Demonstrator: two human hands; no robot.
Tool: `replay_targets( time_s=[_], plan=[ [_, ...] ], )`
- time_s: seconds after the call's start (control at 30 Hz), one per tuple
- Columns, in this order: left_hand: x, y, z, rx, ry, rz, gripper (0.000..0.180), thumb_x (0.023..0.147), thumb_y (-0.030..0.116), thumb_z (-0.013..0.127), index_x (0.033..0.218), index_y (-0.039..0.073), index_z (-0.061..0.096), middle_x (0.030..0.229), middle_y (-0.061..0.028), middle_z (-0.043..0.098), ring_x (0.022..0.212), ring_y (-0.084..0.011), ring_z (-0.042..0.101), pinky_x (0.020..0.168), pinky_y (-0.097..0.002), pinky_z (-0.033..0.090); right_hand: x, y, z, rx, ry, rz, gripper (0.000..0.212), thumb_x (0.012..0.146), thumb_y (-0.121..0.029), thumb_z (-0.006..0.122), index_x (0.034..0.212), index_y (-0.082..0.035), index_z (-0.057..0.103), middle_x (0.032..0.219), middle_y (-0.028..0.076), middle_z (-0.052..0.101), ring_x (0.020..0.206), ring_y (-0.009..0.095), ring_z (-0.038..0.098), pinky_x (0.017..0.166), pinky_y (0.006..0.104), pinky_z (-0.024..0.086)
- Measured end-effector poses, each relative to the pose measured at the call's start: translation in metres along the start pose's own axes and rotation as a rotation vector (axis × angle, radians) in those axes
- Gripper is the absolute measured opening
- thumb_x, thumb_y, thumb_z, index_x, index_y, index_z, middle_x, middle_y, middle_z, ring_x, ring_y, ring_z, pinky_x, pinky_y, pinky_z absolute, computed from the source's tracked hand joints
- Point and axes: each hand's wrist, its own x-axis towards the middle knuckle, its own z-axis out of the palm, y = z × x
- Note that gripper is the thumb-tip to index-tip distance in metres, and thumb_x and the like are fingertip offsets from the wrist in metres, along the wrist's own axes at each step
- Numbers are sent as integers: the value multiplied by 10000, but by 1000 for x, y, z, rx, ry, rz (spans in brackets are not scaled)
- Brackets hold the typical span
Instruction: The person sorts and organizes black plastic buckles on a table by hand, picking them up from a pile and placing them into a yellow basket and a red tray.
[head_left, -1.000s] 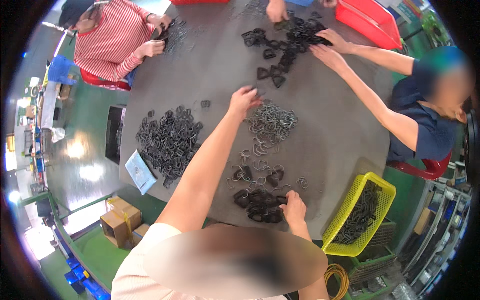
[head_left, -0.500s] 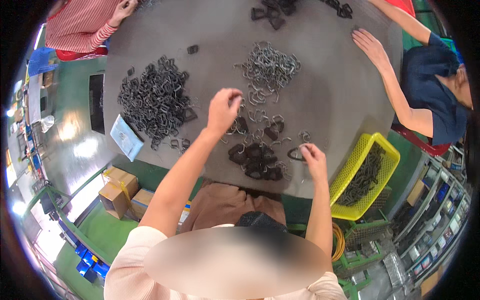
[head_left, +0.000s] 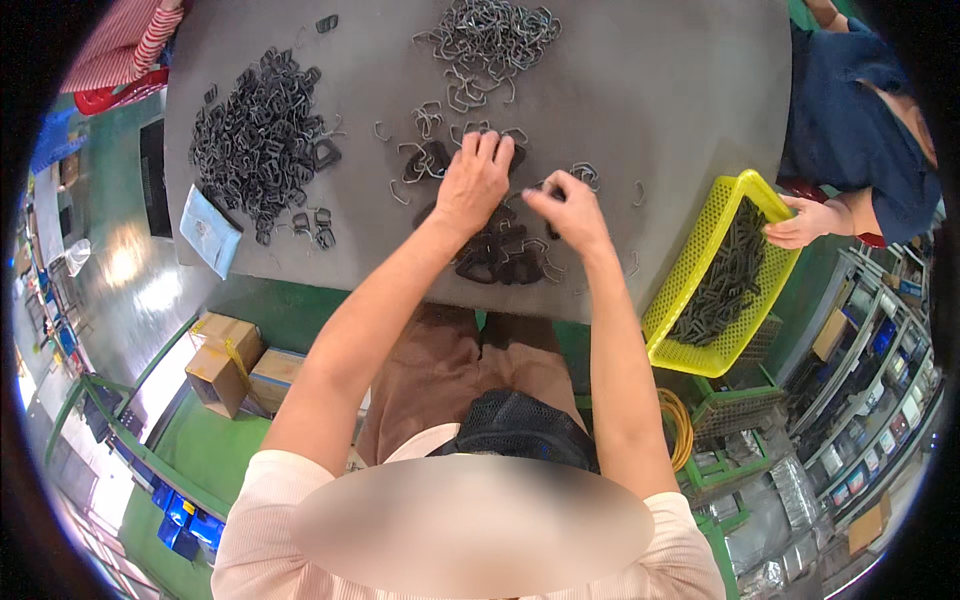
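Observation:
My left hand (head_left: 475,185) reaches over the middle of the table. Its fingers curl down among bent metal hooks (head_left: 470,95) and black pieces (head_left: 425,160), and their tips hide whatever they grip. Close beside it on the right, my right hand (head_left: 570,212) is closed, thumb against fingers. A dark loop (head_left: 553,192) shows partly in that pinch. Below both hands, near the table's front edge, lies a cluster of black buckle-like pieces (head_left: 495,262), some with metal hooks around them. Loose hooks (head_left: 584,177) lie to the right.
A large heap of black buckle-like pieces (head_left: 255,140) is at the left, beside a pale blue packet (head_left: 210,232). Metal hooks are piled (head_left: 490,35) at the far middle. A yellow basket (head_left: 690,360) of dark parts stands right, with a co-worker's hand (head_left: 800,222) at its rim.
The view has shifted, so the table sits higher in the picture. My right hand has moved left towards my left hand. The co-worker's hand has gone from the table to the basket.

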Motion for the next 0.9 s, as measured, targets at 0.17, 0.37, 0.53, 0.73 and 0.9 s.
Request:
replay_targets(
  time_s=[0.17,0.37,0.53,0.73,0.9],
  plan=[
    [4,-9,-10,-221,-50,-209,305,685,11,574,980,39,504,920,-145,520,930,-307,498,776,-384,453,-32,3,48,-475,108,-119,358,689,-205,702,974,-94,514,941,124,592,798,331,611,673,426,480],
    [3,-18,-14,-331,19,-366,243,687,57,589,923,37,533,839,-133,537,833,-289,546,737,-370,455,-23,10,46,-313,139,-131,195,671,-195,674,794,-63,602,876,131,605,784,325,609,696,411,476],
    [1,-23,-63,-620,-75,-601,250,735,69,621,976,29,570,770,-101,610,692,-165,586,673,-286,474,-25,16,2,84,45,-72,231,660,-218,668,810,-46,627,799,103,652,776,228,622,715,326,461],
    [0,12,-69,-338,79,-512,458,725,-8,609,1164,88,517,1052,-129,574,725,-208,587,699,-325,482,-44,18,-41,283,221,-62,233,680,-205,708,812,-25,639,771,78,650,770,157,610,729,283,454],
    [21,77,-98,-869,97,-648,537,709,-16,622,1213,82,465,1059,-134,573,755,-201,590,743,-333,483,-107,17,-113,213,503,18,163,739,-129,690,822,-3,632,786,53,635,753,124,586,712,245,457]
  ],
)
